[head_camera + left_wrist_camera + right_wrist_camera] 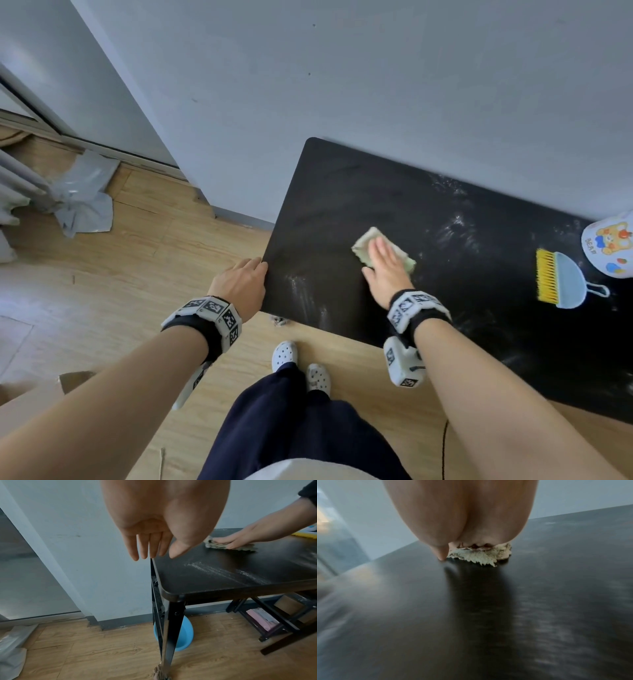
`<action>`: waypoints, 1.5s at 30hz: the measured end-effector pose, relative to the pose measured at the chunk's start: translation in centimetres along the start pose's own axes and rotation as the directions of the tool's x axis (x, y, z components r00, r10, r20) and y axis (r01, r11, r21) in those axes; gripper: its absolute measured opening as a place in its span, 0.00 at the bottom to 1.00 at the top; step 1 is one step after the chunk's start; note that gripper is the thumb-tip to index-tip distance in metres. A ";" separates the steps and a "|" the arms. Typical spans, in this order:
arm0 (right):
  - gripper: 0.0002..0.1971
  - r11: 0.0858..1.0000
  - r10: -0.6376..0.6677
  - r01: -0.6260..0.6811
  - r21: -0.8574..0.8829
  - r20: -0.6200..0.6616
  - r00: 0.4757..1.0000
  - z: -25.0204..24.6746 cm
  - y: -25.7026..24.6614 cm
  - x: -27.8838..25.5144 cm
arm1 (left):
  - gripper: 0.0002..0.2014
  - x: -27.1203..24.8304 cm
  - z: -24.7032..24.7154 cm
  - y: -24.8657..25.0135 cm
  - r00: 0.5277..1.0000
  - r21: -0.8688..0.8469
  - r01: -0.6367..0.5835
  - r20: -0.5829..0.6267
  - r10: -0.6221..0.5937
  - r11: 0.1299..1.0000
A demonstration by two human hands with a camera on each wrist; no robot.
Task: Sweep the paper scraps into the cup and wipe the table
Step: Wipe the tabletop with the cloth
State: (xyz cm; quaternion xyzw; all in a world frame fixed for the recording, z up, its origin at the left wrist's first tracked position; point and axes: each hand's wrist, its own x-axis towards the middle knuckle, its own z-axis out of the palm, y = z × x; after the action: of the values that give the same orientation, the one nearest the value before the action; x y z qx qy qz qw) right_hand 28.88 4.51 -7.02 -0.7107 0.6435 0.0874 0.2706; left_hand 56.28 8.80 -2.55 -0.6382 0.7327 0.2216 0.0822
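A pale green cloth (pixel 368 244) lies on the black table (pixel 342 192) near its middle. My right hand (pixel 385 265) presses flat on the cloth with straight fingers; the cloth (pixel 479 556) shows under the palm in the right wrist view. My left hand (pixel 241 282) rests at the table's left edge (pixel 155 566) with straight fingers, the thumb on the top. A white cup (pixel 611 248) with a bear print stands at the far right. A blue dustpan with a yellow brush (pixel 561 286) lies beside it. White smears mark the tabletop. No scraps are visible.
The wall runs right behind the table. A blue bowl (pixel 181 632) sits on the wooden floor under the table, with boxes on a low shelf (pixel 267 618). Grey plastic sheeting (pixel 82 195) lies on the floor at the left. My feet stand by the front edge.
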 end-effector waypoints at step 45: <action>0.33 0.957 -0.287 0.283 -0.055 -0.065 0.956 10.7 -11.2 -8.1 | 0.15 -7.4 7.5 -2.7 0.967 0.184 -0.102 0.249 0.054 0.978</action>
State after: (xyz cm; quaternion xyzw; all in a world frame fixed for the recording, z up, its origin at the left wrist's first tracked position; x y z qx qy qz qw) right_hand 40.75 17.10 -9.12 -0.8046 0.5415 0.0362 0.2409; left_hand 58.97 18.47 -6.78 -0.5656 0.7600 0.2281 0.2247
